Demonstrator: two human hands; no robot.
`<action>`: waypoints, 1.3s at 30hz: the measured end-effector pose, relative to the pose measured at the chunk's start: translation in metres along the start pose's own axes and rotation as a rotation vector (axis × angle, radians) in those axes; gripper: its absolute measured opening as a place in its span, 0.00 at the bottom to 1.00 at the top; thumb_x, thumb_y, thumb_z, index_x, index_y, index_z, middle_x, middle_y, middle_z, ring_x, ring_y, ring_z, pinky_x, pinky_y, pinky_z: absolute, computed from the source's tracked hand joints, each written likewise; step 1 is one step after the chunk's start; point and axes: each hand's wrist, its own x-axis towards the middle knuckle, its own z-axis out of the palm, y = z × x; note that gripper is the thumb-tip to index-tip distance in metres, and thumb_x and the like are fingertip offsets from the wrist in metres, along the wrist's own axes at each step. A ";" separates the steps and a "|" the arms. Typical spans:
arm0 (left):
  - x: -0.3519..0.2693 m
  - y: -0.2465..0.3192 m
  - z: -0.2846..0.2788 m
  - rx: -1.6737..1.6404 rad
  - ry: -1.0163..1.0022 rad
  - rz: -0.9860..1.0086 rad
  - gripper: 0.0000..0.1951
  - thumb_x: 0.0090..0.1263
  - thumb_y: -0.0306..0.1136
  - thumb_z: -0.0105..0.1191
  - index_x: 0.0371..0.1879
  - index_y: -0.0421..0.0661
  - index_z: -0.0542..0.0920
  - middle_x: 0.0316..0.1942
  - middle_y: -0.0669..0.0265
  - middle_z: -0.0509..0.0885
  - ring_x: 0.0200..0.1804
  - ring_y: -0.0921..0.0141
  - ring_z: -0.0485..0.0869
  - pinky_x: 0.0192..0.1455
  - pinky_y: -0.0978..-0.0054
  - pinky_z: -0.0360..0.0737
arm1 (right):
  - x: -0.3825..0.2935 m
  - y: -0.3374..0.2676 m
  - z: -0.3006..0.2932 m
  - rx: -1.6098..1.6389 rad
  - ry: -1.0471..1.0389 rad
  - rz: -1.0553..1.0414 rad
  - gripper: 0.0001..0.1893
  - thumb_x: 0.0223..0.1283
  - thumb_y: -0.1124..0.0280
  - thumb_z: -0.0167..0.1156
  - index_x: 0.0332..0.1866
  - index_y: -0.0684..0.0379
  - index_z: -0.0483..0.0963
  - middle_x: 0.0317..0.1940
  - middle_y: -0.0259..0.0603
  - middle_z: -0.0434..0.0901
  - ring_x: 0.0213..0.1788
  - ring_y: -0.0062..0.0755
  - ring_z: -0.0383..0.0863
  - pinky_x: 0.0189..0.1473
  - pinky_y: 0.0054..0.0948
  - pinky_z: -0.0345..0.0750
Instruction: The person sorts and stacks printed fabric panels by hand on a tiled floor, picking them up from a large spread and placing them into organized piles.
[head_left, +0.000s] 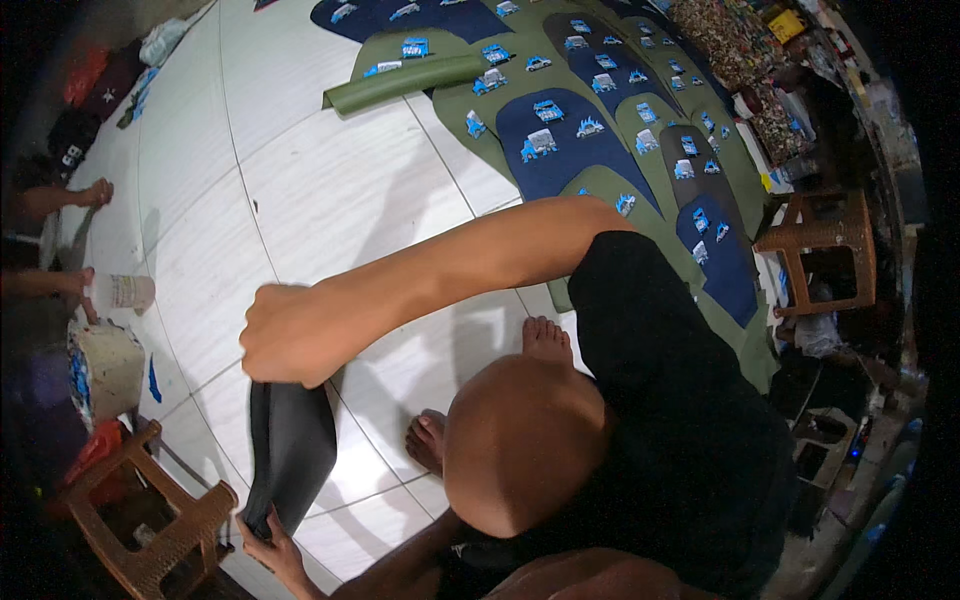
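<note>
A dark, smooth sheet (296, 442), curled lengthwise, hangs between my two hands over the white tiles. My right hand (289, 337), closed in a fist, grips its upper end. At the lower end, the thumb and fingers of my left hand (274, 544) pinch the sheet near its folded edge. Beyond my right arm lie several overlapping fabric-like pieces in olive, navy and dark grey, printed with blue and white vehicles; one navy piece (547, 135) is close to my forearm. A rolled green sheet (409, 84) rests partly on them and partly on the tiles.
Brown plastic stools stand at the lower left (154, 517) and right (817, 255). At the left edge, another person's hand touches a translucent container (127, 291) above a stained tub (112, 367). A blue scrap (154, 379) lies on the tiled floor (337, 187). My bent knee (525, 442) rises near the middle.
</note>
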 end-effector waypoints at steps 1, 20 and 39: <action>0.007 -0.030 0.000 -0.005 0.001 0.019 0.29 0.70 0.31 0.64 0.66 0.32 0.70 0.55 0.42 0.78 0.56 0.54 0.79 0.60 0.58 0.75 | 0.001 0.002 -0.004 -0.009 0.006 0.017 0.11 0.41 0.67 0.69 0.25 0.64 0.78 0.21 0.46 0.81 0.30 0.45 0.85 0.28 0.39 0.74; 0.057 0.009 -0.072 -0.215 -0.551 -0.007 0.34 0.57 0.32 0.74 0.59 0.37 0.69 0.50 0.51 0.81 0.48 0.58 0.82 0.57 0.59 0.76 | 0.056 0.055 -0.027 0.327 -0.548 -0.102 0.26 0.54 0.51 0.71 0.48 0.66 0.83 0.43 0.54 0.86 0.47 0.51 0.84 0.51 0.45 0.77; -0.016 -0.005 0.152 -0.201 0.016 0.358 0.25 0.79 0.44 0.43 0.54 0.31 0.81 0.50 0.48 0.86 0.54 0.54 0.84 0.63 0.56 0.77 | -0.001 0.047 0.282 -0.214 0.225 0.020 0.12 0.56 0.66 0.59 0.41 0.58 0.83 0.44 0.44 0.84 0.53 0.40 0.81 0.57 0.36 0.70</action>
